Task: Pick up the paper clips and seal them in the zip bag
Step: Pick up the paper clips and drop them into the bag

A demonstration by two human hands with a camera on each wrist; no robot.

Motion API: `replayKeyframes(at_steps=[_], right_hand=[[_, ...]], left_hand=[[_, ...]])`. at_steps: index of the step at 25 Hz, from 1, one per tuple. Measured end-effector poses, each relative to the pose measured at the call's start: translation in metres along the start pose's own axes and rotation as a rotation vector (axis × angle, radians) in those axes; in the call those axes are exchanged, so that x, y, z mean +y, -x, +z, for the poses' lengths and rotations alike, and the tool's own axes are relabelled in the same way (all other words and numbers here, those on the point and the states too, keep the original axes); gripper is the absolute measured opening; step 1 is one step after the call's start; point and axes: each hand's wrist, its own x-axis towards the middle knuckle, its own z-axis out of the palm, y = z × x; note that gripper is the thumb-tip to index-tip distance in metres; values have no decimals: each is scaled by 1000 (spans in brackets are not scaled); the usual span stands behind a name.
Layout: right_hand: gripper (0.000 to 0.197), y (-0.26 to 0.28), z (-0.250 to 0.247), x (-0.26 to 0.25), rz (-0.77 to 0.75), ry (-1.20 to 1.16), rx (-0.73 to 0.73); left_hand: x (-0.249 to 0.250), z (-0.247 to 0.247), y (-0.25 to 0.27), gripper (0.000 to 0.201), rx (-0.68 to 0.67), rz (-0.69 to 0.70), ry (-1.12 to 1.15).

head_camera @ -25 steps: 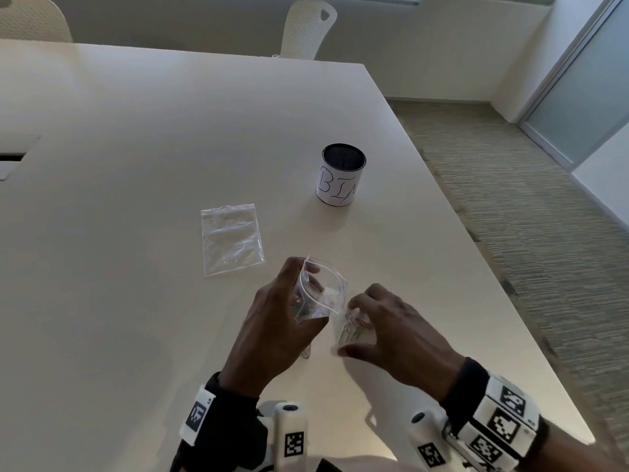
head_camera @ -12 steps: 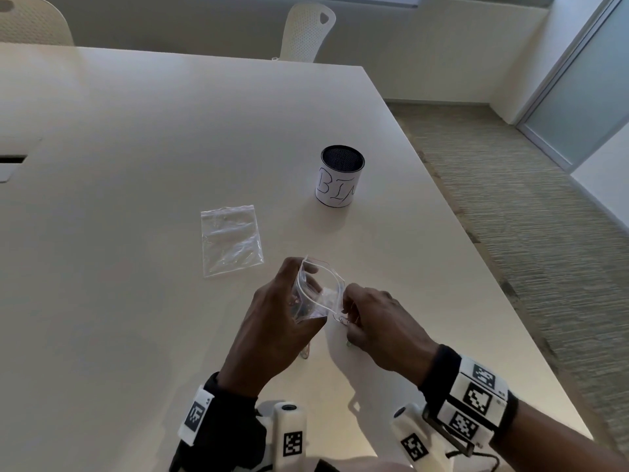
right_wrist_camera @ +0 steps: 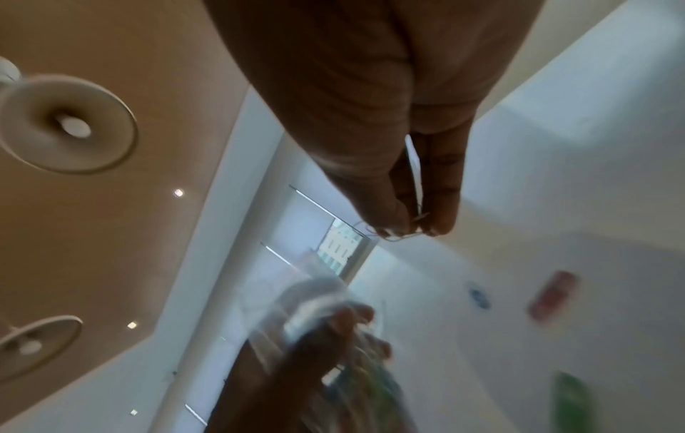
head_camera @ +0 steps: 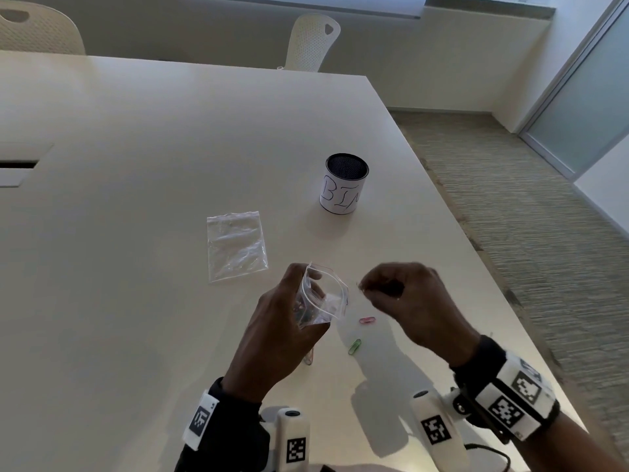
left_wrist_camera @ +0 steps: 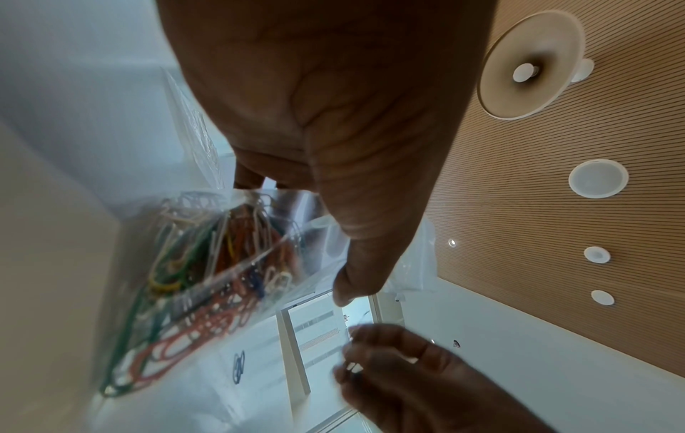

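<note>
My left hand [head_camera: 282,328] grips a clear zip bag [head_camera: 323,296] above the table, its mouth held open upward. The left wrist view shows several coloured paper clips [left_wrist_camera: 207,263] inside the zip bag [left_wrist_camera: 259,222]. My right hand [head_camera: 405,294] is raised just right of the bag mouth and pinches a thin pale paper clip [right_wrist_camera: 415,175] between thumb and fingertips. On the table under the hands lie a pink paper clip [head_camera: 367,320] and a green paper clip [head_camera: 354,346]. Another clip [head_camera: 308,358] peeks out below my left palm.
A second, flat clear zip bag [head_camera: 235,245] lies on the table left of the hands. A black mesh cup with a white label reading BIN [head_camera: 344,188] stands behind. The table's right edge [head_camera: 452,212] drops to carpet. Two chairs stand at the far side.
My right hand has lifted off the table with a paper clip pinched and moved up to the right of the bag mouth, uncovering the pink and green clips. The left hand keeps holding the bag.
</note>
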Motion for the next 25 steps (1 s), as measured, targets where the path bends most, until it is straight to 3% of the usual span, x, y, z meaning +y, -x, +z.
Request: replayKeyframes(at_steps=[3,6,10,13,16,17,20,21,23,25], right_hand=[[13,6,-14,-31,-143,-140,127],[10,11,-9,-52,-269,-45,41],[14,6,-2,-53,-324,51,-24],[14,3,-10,-49,-295,-47,15],[9,-1,-12,-28,-220,47,56],[11,-1,-11,-18,-170,143,-13],[46,10,-1,10,-4,467,-330],[50,15,4,15,9,523,-369],[42,22,16,18,-13,513,-350],[22,24,27,17,-52,452,-310]], left_hand=[[0,0,-1,50,-9,-5,-11],[2,0,0,50,-12,-3,-28],[2,-1,0,50,-1,-3,-41],[0,0,1,51,5,-1,-45],[-1,0,0,51,6,-4,-31],[-1,0,0,51,2,-1,-30],[-2,1,0,52,-1,0,-27],[-2,1,0,51,1,-1,-26],[-1,1,0,51,4,1,-23],[-1,2,0,52,0,1,-25]])
